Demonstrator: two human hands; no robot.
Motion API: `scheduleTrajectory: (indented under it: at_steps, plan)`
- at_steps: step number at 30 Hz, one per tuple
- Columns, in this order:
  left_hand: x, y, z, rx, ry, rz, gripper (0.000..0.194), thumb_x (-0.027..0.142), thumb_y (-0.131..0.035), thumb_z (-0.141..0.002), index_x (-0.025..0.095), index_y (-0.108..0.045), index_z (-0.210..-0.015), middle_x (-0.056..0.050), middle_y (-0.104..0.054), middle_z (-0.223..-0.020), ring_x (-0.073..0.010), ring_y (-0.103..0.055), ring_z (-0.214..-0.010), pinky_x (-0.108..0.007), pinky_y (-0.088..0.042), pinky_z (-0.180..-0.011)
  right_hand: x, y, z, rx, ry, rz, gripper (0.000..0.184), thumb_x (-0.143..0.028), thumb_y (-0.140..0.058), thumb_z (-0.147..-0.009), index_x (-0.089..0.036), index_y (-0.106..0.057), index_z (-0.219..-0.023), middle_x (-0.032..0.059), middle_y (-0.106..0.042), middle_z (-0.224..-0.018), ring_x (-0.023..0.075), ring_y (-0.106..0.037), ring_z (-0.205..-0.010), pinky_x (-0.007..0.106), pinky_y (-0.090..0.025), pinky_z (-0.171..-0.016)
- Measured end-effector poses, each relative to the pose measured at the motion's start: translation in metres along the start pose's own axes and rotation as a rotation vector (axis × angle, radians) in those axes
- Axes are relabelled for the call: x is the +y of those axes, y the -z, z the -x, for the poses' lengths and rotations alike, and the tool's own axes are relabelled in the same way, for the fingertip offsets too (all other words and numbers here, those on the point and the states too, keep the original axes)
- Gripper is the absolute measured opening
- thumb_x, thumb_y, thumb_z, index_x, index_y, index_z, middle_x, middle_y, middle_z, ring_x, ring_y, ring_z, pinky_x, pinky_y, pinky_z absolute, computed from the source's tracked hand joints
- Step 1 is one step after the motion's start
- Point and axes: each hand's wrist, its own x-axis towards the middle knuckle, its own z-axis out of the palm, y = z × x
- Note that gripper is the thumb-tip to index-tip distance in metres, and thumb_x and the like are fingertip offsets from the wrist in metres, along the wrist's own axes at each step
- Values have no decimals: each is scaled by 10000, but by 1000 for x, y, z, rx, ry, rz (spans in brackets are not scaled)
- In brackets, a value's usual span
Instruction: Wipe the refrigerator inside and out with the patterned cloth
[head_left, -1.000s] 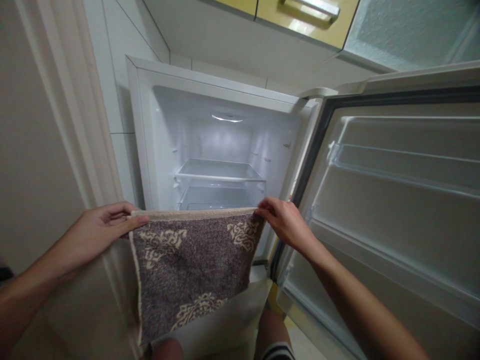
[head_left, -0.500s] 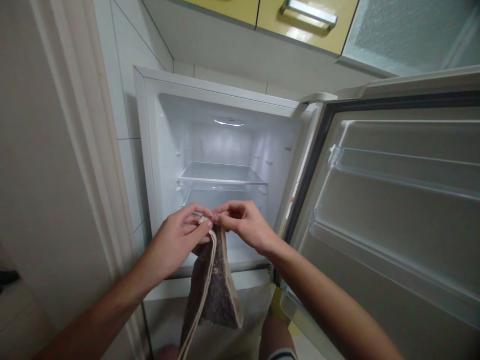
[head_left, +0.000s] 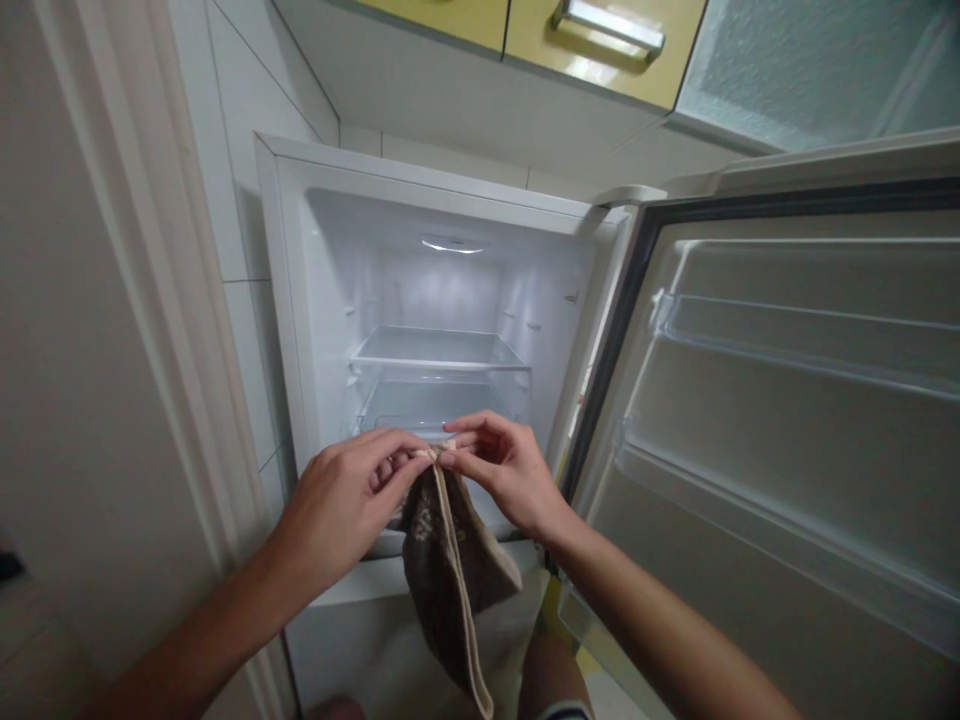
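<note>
A brown cloth (head_left: 442, 560) with a beige edging hangs folded from both hands in front of the open fridge (head_left: 281, 300). My left hand (head_left: 345, 490) pinches its top edge between thumb and fingers. Close beside it, my right hand (head_left: 510, 465) grips the same edge with thumb and fingers, the index finger raised a little. The cloth's lower end dangles below the fridge compartment's front edge. Behind the hands, glass shelves (head_left: 439, 348) show inside the lit compartment.
The fridge door (head_left: 787, 420) stands swung open on the right, with clear door racks (head_left: 810, 345). Yellow cabinets (head_left: 600, 50) hang above. A door frame (head_left: 150, 300) and wall tiles (head_left: 236, 200) rise on the left. My leg (head_left: 555, 670) shows at the bottom.
Both hands have come slightly lower, and the fingers have shifted along the cloth's edge. The cloth has swung to the right and spread a little differently. The view has moved slightly.
</note>
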Motion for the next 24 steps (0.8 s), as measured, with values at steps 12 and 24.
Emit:
scheduleTrajectory:
  at_steps: [12, 24]
  plan:
    - [0, -9, -3, 151, -229, -39, 99, 266, -708, -1027, 288, -800, -998, 26, -798, -977, -142, -748, -914, -252, -560, -836, -3, 2, 7, -23, 8, 75, 424, -526, -969, -808, -226, -865, -1089, 73, -834, -1050, 258, -788, -1009, 443, -629, -1020]
    - [-8, -9, -6, 115, -355, -10, 134, 173, -753, -986, 289, -785, -1045, 47, -810, -964, -138, -726, -910, -262, -547, -836, -2, 5, 7, -97, -63, -32, 441, -491, -994, -779, -241, -866, -1119, 69, -836, -1106, 270, -794, -1083, 496, -608, -1110]
